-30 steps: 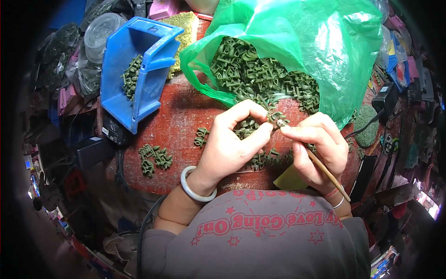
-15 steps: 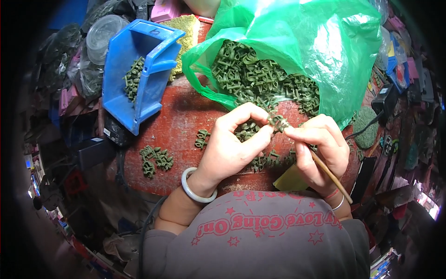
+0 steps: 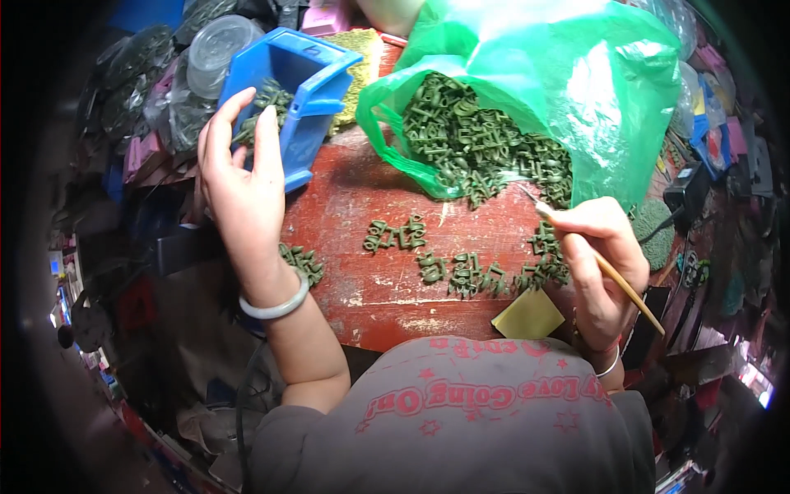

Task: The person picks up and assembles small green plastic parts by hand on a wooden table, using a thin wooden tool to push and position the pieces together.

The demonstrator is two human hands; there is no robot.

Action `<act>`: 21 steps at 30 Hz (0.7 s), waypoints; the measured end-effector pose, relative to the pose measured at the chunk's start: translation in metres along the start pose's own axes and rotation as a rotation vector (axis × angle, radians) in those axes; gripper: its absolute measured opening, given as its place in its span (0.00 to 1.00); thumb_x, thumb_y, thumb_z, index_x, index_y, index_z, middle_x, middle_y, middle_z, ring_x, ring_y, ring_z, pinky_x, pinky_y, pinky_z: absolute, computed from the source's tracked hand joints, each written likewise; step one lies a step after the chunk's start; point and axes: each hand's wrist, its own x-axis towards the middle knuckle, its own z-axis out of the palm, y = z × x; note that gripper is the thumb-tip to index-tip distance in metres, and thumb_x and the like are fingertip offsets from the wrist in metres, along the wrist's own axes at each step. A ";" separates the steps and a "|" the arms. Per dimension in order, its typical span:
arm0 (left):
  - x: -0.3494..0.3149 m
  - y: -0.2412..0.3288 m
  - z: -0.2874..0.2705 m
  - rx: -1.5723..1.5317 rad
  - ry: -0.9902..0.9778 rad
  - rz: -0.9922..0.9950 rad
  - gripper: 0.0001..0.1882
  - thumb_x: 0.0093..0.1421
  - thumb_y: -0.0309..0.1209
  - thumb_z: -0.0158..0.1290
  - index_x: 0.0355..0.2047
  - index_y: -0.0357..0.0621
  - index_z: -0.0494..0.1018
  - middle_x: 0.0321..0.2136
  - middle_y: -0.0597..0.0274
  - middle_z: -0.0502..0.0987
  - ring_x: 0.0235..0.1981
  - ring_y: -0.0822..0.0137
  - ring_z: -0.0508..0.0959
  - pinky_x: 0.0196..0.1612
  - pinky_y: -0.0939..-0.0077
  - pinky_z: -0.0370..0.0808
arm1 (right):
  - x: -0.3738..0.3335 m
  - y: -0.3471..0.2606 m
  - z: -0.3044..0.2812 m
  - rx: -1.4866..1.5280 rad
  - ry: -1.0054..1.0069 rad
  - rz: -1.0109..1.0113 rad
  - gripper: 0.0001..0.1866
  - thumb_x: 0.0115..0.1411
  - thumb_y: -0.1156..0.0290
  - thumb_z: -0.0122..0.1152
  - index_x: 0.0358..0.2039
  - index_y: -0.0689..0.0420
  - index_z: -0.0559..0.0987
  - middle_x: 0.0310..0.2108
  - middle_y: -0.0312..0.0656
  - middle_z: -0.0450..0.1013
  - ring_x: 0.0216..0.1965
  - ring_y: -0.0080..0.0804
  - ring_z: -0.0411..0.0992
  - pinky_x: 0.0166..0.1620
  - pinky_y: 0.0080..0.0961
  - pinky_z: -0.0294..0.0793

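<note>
My left hand (image 3: 245,193), a pale bangle on its wrist, reaches to the opening of a blue plastic bin (image 3: 309,136). Its fingers are spread, close to small dark green ring-like pieces (image 3: 271,97) inside. In my right hand (image 3: 607,255) is a thin wooden-handled tool (image 3: 623,284), its narrow tip pointing toward the far left. A green plastic bag (image 3: 605,99) lies open, full of similar green pieces (image 3: 469,123). Several small groups of pieces (image 3: 467,272) lie on the red tabletop (image 3: 346,189) between my hands. More pieces (image 3: 303,262) sit partly hidden behind my left wrist.
A yellow-green square pad (image 3: 529,314) lies at the table's near edge. Behind the bin is a rough yellowish sponge-like block (image 3: 360,70). A round green pad (image 3: 652,235) sits at the right. Clear lidded tubs (image 3: 220,53) and plastic bags crowd the far left.
My left hand has left the piece both hands were holding and moved left to the bin. My right hand has shifted slightly right, still with the tool.
</note>
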 end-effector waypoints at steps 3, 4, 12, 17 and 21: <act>0.000 0.009 -0.001 0.267 0.076 0.290 0.10 0.61 0.24 0.57 0.43 0.38 0.77 0.43 0.55 0.78 0.45 0.64 0.77 0.49 0.69 0.75 | 0.002 -0.005 0.005 0.011 -0.054 0.279 0.10 0.60 0.83 0.56 0.41 0.63 0.80 0.30 0.42 0.76 0.27 0.25 0.74 0.31 0.20 0.72; -0.003 0.018 0.003 0.315 0.152 0.377 0.07 0.59 0.23 0.58 0.39 0.36 0.78 0.39 0.53 0.79 0.40 0.61 0.79 0.45 0.69 0.76 | 0.003 0.000 0.006 -0.070 -0.122 0.300 0.09 0.61 0.81 0.58 0.41 0.61 0.81 0.29 0.42 0.76 0.25 0.25 0.75 0.30 0.21 0.72; -0.083 0.058 0.052 -0.624 -0.409 -0.192 0.07 0.63 0.20 0.55 0.42 0.36 0.76 0.30 0.63 0.80 0.27 0.79 0.77 0.26 0.89 0.71 | -0.002 0.025 0.033 -0.204 -0.591 -0.071 0.15 0.52 0.77 0.64 0.41 0.59 0.74 0.35 0.45 0.71 0.40 0.45 0.71 0.42 0.37 0.73; -0.080 0.058 0.053 -0.786 -0.499 -0.491 0.06 0.64 0.25 0.55 0.41 0.38 0.77 0.27 0.66 0.79 0.23 0.82 0.74 0.24 0.92 0.68 | -0.006 0.032 0.026 -0.185 -0.602 0.021 0.15 0.50 0.77 0.64 0.38 0.59 0.72 0.32 0.47 0.69 0.36 0.47 0.71 0.39 0.39 0.72; -0.081 0.051 0.056 -0.793 -0.442 -0.441 0.06 0.65 0.26 0.55 0.40 0.40 0.77 0.26 0.67 0.78 0.22 0.84 0.72 0.23 0.92 0.66 | -0.003 0.021 0.020 -0.255 -0.625 -0.006 0.18 0.50 0.75 0.66 0.40 0.61 0.71 0.31 0.48 0.68 0.35 0.48 0.71 0.38 0.39 0.72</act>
